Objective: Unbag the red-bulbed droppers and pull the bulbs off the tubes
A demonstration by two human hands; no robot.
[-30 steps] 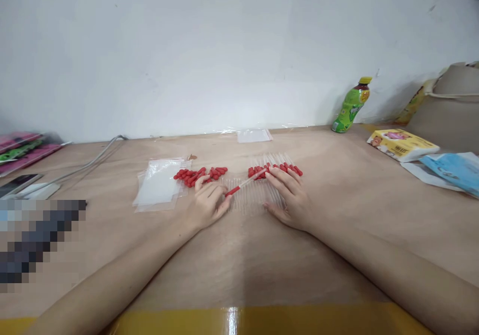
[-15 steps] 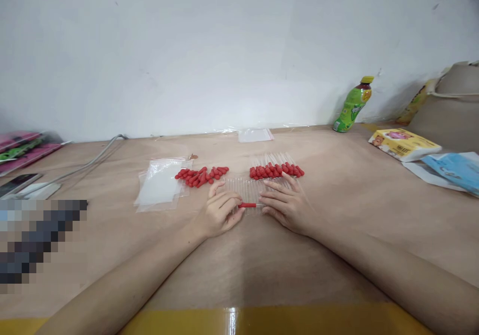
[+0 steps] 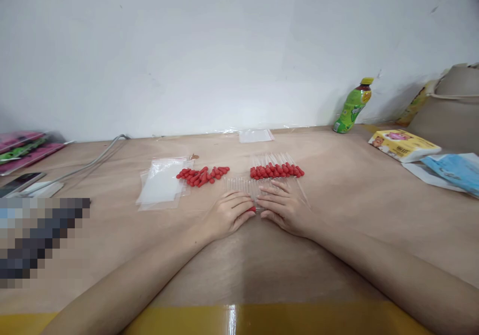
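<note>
Between the thumb and fingers of my left hand (image 3: 230, 214) is a red rubber dropper bulb (image 3: 253, 209), mostly covered. My right hand (image 3: 286, 211) is closed just beside it, its fingertips on a thin clear dropper tube that they almost wholly hide. Beneath and behind both hands lies a row of clear tubes (image 3: 241, 183). Beyond my right hand, red-bulbed droppers (image 3: 277, 171) lie side by side with their clear tubes pointing away. Loose red bulbs (image 3: 202, 176) form a pile past my left hand.
Clear zip bags (image 3: 160, 183) lie left of the loose bulbs, with another bag (image 3: 256, 135) by the wall. A cable (image 3: 93, 163) and phone (image 3: 24, 183) are at left. A green bottle (image 3: 354, 106), yellow tissue pack (image 3: 404, 144) and blue packet (image 3: 454, 169) are at right.
My left hand has shifted right, toward my right hand. The red bulb has moved with it and is now mostly hidden by the fingers.
</note>
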